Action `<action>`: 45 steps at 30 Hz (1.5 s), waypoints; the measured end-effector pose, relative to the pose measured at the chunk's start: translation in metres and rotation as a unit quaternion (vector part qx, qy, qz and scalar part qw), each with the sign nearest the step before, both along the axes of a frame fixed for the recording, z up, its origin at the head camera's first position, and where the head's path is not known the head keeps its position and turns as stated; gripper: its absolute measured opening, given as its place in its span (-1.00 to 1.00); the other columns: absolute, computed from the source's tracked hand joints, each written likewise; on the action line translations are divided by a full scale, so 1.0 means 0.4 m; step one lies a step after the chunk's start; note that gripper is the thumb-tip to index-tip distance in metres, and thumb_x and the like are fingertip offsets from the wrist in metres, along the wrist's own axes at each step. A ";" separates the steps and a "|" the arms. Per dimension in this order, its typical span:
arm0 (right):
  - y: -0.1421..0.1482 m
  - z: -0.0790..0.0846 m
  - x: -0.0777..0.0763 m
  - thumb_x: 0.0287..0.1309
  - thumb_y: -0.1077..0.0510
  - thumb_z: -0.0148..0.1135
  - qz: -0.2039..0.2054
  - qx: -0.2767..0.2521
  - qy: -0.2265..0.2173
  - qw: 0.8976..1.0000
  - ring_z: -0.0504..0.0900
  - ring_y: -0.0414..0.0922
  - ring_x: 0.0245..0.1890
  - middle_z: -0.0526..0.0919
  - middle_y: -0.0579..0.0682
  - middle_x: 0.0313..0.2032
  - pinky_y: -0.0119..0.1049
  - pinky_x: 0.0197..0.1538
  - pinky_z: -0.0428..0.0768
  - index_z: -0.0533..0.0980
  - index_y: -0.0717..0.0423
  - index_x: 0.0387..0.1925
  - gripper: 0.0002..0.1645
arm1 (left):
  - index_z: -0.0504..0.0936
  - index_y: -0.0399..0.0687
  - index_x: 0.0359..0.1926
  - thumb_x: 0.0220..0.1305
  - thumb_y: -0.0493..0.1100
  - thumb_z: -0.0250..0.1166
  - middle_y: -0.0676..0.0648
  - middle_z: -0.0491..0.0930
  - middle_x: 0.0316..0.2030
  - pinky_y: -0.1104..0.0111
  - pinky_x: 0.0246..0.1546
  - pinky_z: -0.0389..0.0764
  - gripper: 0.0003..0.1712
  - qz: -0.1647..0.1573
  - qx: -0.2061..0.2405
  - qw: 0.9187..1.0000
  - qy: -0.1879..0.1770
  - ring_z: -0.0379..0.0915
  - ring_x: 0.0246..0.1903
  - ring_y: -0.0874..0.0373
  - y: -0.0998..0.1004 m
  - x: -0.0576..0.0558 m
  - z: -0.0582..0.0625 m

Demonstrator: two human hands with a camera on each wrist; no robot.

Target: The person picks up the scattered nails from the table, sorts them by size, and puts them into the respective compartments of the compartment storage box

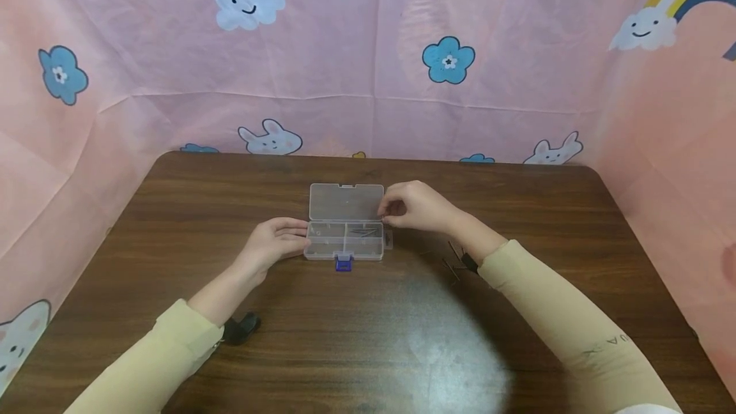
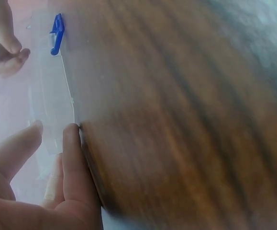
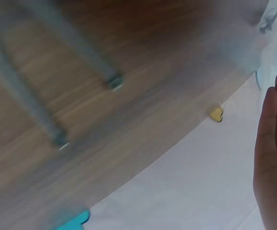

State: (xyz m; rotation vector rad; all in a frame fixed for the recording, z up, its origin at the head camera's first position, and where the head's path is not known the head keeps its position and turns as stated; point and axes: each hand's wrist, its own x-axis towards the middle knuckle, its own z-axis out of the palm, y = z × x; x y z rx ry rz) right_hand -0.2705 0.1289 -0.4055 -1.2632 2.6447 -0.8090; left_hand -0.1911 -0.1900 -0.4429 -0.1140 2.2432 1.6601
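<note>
A clear plastic compartment box (image 1: 326, 249) stands on the table with its lid (image 1: 346, 202) raised at the back and its blue latch (image 1: 343, 264) hanging in front. Several thin metal pins (image 1: 363, 232) lie in its back right compartment. My left hand (image 1: 275, 245) holds the box's left end between thumb and fingers; the left wrist view shows a finger (image 2: 72, 158) along its wall. My right hand (image 1: 416, 204) is at the lid's right edge, fingers bent and fingertips close to the thumb, with nothing visible between them. Straight fingers (image 3: 268, 115) show in the right wrist view.
More thin metal pins (image 1: 452, 267) lie on the brown wooden table (image 1: 322, 350) under the right forearm; two rods (image 3: 88, 52) loom large in the right wrist view. Printed pink cloth (image 1: 345, 62) hangs round the table's back and sides.
</note>
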 end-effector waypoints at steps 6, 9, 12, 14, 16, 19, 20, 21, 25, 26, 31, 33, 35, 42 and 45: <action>0.064 0.001 0.003 0.26 0.26 0.47 -0.028 0.012 -0.005 1.000 0.76 -0.13 -0.24 0.80 -0.02 -0.20 -0.20 -0.10 0.79 0.75 0.13 -0.20 -0.92 | 0.44 -0.40 0.42 0.43 -0.23 0.38 -0.41 0.55 0.34 0.56 0.04 0.69 -0.36 0.002 0.000 1.000 0.000 0.67 0.06 0.23 0.001 -0.004 -0.001; 0.097 0.002 0.009 0.25 0.27 0.49 -0.038 0.013 -0.007 0.999 0.77 -0.12 -0.23 0.80 -0.02 -0.20 -0.18 -0.11 0.80 0.75 0.14 -0.20 -0.91 | 0.44 -0.39 0.42 0.43 -0.23 0.39 -0.40 0.55 0.33 0.54 0.05 0.69 -0.36 0.000 -0.001 1.000 0.001 0.67 0.06 0.22 0.002 -0.004 -0.001; 0.128 0.004 0.017 0.25 0.28 0.49 -0.047 0.015 -0.010 0.999 0.78 -0.11 -0.22 0.80 -0.01 -0.19 -0.18 -0.10 0.81 0.74 0.14 -0.20 -0.91 | 0.43 -0.38 0.42 0.43 -0.21 0.39 -0.40 0.55 0.34 0.51 0.06 0.70 -0.35 -0.002 -0.003 1.000 0.000 0.67 0.08 0.19 0.002 -0.002 -0.001; 0.148 0.005 0.023 0.26 0.28 0.49 -0.055 0.017 -0.012 0.998 0.78 -0.10 -0.20 0.80 -0.02 -0.18 -0.18 -0.09 0.81 0.74 0.14 -0.20 -0.91 | 0.43 -0.38 0.43 0.44 -0.20 0.39 -0.39 0.55 0.34 0.49 0.08 0.71 -0.35 -0.003 -0.006 1.000 -0.001 0.67 0.09 0.17 0.002 0.000 0.000; 0.168 0.008 0.030 0.26 0.29 0.49 -0.063 0.018 -0.017 0.998 0.78 -0.10 -0.19 0.79 -0.03 -0.18 -0.18 -0.09 0.81 0.74 0.13 -0.20 -0.91 | 0.43 -0.38 0.43 0.44 -0.20 0.39 -0.39 0.55 0.34 0.47 0.09 0.71 -0.35 -0.003 -0.007 1.000 -0.003 0.67 0.09 0.17 0.002 0.001 0.001; 0.198 0.014 0.038 0.26 0.30 0.49 -0.078 0.015 -0.024 0.997 0.77 -0.10 -0.18 0.79 -0.04 -0.18 -0.19 -0.09 0.82 0.74 0.14 -0.20 -0.91 | 0.43 -0.37 0.43 0.44 -0.21 0.39 -0.39 0.55 0.34 0.47 0.09 0.72 -0.35 0.000 -0.006 1.000 -0.005 0.67 0.08 0.19 0.003 0.001 0.003; 0.208 0.017 0.041 0.25 0.31 0.48 -0.083 0.013 -0.027 0.996 0.77 -0.10 -0.17 0.79 -0.05 -0.19 -0.20 -0.09 0.82 0.75 0.14 -0.20 -0.91 | 0.43 -0.38 0.43 0.44 -0.21 0.39 -0.39 0.55 0.34 0.47 0.09 0.72 -0.35 0.000 -0.005 1.000 -0.006 0.68 0.08 0.20 0.003 0.001 0.003; 0.218 0.019 0.043 0.25 0.31 0.49 -0.086 0.011 -0.027 0.996 0.77 -0.10 -0.17 0.79 -0.04 -0.19 -0.20 -0.09 0.82 0.75 0.15 -0.20 -0.90 | 0.43 -0.38 0.43 0.44 -0.21 0.39 -0.39 0.55 0.34 0.47 0.09 0.72 -0.35 0.000 -0.006 1.000 -0.006 0.67 0.08 0.20 0.003 0.002 0.003; 0.258 0.023 0.053 0.23 0.33 0.50 -0.096 0.012 -0.018 0.995 0.77 -0.10 -0.19 0.80 -0.06 -0.21 -0.21 -0.11 0.81 0.74 0.14 -0.21 -0.89 | 0.43 -0.37 0.43 0.44 -0.20 0.39 -0.38 0.55 0.35 0.48 0.10 0.71 -0.35 0.002 -0.008 1.000 -0.007 0.67 0.10 0.19 0.002 0.002 0.004; 0.268 0.023 0.055 0.23 0.33 0.51 -0.098 0.014 -0.014 0.995 0.77 -0.11 -0.20 0.80 -0.06 -0.22 -0.20 -0.12 0.81 0.75 0.14 -0.21 -0.88 | 0.43 -0.36 0.43 0.44 -0.20 0.40 -0.38 0.55 0.35 0.48 0.10 0.70 -0.35 0.002 -0.010 1.000 -0.007 0.67 0.10 0.18 0.003 0.002 0.004; 0.316 0.018 0.069 0.23 0.34 0.50 -0.107 0.020 -0.010 0.994 0.76 -0.11 -0.21 0.81 -0.09 -0.23 -0.21 -0.14 0.80 0.75 0.13 -0.21 -0.88 | 0.43 -0.34 0.43 0.44 -0.19 0.39 -0.37 0.55 0.35 0.46 0.14 0.67 -0.35 0.001 -0.015 1.000 -0.006 0.66 0.13 0.15 0.002 0.001 0.004; 0.333 0.018 0.077 0.23 0.34 0.50 -0.112 0.023 -0.010 0.993 0.76 -0.11 -0.21 0.81 -0.09 -0.23 -0.21 -0.15 0.80 0.75 0.12 -0.21 -0.88 | 0.43 -0.34 0.43 0.44 -0.19 0.39 -0.36 0.55 0.35 0.46 0.14 0.66 -0.35 0.000 -0.016 1.000 -0.006 0.67 0.12 0.16 0.001 0.001 0.004; 0.349 0.017 0.084 0.22 0.35 0.50 -0.118 0.024 -0.013 0.993 0.76 -0.10 -0.21 0.81 -0.09 -0.23 -0.22 -0.15 0.81 0.75 0.12 -0.21 -0.86 | 0.43 -0.34 0.43 0.44 -0.19 0.39 -0.37 0.55 0.35 0.46 0.14 0.66 -0.35 0.001 -0.016 1.000 -0.006 0.67 0.11 0.17 0.001 0.001 0.004; 0.404 0.005 0.107 0.16 0.39 0.53 -0.138 0.020 -0.009 0.990 0.75 -0.16 -0.26 0.82 -0.09 -0.28 -0.30 -0.20 0.78 0.75 0.11 -0.24 -0.82 | 0.44 -0.34 0.43 0.45 -0.18 0.39 -0.36 0.56 0.34 0.38 0.21 0.65 -0.35 0.001 -0.019 1.000 -0.008 0.66 0.15 0.11 0.001 0.002 0.005; 0.422 -0.003 0.115 0.15 0.39 0.54 -0.154 0.019 -0.023 0.988 0.72 -0.25 -0.30 0.82 -0.09 -0.29 -0.37 -0.24 0.75 0.75 0.10 -0.25 -0.82 | 0.43 -0.33 0.44 0.45 -0.17 0.39 -0.36 0.55 0.35 0.34 0.24 0.65 -0.35 -0.001 -0.019 1.000 -0.007 0.66 0.17 0.08 0.001 0.002 0.004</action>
